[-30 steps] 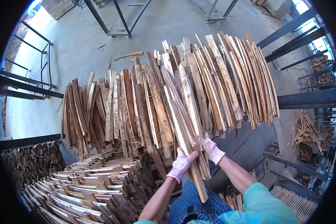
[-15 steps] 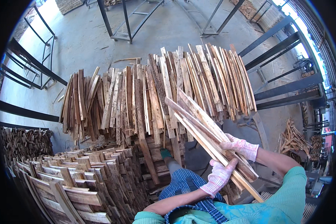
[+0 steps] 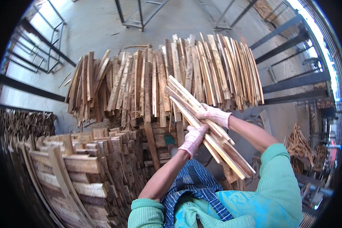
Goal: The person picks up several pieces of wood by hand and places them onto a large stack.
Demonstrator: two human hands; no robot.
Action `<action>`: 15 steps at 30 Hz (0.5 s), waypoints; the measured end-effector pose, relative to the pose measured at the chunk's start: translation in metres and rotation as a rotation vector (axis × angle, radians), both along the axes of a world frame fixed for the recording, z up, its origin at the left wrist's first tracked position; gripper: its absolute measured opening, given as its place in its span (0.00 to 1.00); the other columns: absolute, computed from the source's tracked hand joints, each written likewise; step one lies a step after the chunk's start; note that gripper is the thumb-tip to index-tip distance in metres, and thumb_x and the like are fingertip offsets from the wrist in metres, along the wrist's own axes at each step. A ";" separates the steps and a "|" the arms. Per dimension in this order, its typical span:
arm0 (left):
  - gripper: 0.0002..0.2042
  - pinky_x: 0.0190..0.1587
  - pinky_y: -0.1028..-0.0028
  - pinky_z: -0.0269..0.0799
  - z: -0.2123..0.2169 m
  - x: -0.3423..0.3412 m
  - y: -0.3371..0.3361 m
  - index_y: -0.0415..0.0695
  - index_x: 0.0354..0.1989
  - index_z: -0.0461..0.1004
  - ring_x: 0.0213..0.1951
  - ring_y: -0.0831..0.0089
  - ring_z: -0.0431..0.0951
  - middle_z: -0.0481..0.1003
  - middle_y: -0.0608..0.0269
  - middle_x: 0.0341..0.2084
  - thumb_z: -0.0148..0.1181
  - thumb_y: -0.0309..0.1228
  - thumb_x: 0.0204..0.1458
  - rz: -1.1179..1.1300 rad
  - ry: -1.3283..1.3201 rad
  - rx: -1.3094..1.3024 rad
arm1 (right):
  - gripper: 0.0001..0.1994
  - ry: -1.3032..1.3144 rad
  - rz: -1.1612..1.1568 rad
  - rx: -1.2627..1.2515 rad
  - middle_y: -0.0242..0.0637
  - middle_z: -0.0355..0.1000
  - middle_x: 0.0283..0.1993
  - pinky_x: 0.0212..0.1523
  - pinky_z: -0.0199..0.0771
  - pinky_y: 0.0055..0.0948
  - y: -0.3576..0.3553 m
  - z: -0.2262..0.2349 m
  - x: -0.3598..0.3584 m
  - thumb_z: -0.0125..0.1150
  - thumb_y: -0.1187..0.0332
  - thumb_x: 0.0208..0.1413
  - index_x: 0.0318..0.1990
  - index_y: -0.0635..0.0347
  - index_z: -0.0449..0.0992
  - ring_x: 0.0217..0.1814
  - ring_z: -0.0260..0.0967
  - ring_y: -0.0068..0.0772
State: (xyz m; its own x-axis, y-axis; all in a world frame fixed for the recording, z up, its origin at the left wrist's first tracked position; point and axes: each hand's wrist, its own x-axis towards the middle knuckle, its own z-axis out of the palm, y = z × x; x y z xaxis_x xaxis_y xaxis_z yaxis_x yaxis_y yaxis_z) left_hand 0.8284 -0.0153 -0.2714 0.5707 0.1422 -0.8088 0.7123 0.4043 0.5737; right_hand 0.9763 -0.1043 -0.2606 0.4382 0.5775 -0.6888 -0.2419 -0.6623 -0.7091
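A loose bundle of rough wooden strips (image 3: 227,151) slants across in front of me, its far ends over the front of a long row of strips (image 3: 140,85). My left hand (image 3: 194,140), in a pale pink knit glove, is closed round the bundle from the left. My right hand (image 3: 214,115), gloved alike, grips it from the right, a little farther up. Several strips fan apart at both ends of the bundle. The fingers are partly hidden by the wood.
At the left stands a tall stack of boards (image 3: 72,163), with more piled wood (image 3: 24,123) behind it. Dark metal frames (image 3: 292,85) rise at both sides, and others stand farther back on the grey floor (image 3: 91,28). A heap of scrap strips (image 3: 298,144) lies at the right.
Both hands have moved up and to the left with the bundle, away from my body. The strips' near ends have swung away from my right arm.
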 end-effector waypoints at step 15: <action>0.45 0.56 0.70 0.70 0.257 -0.217 0.130 0.40 0.74 0.40 0.55 0.64 0.72 0.69 0.47 0.57 0.63 0.33 0.52 1.075 -0.649 0.536 | 0.49 -0.023 0.518 0.672 0.41 0.68 0.63 0.58 0.71 0.27 0.271 0.290 -0.205 0.70 0.69 0.54 0.77 0.64 0.42 0.57 0.70 0.27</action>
State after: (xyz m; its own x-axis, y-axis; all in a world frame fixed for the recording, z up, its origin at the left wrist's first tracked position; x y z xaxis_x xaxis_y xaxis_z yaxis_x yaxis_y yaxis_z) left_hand 0.6110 0.1147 -0.0145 0.2333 0.9614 -0.1459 -0.2649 0.2072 0.9418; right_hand 0.7708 0.1669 0.0298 0.0156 0.9924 -0.1221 -0.0051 -0.1220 -0.9925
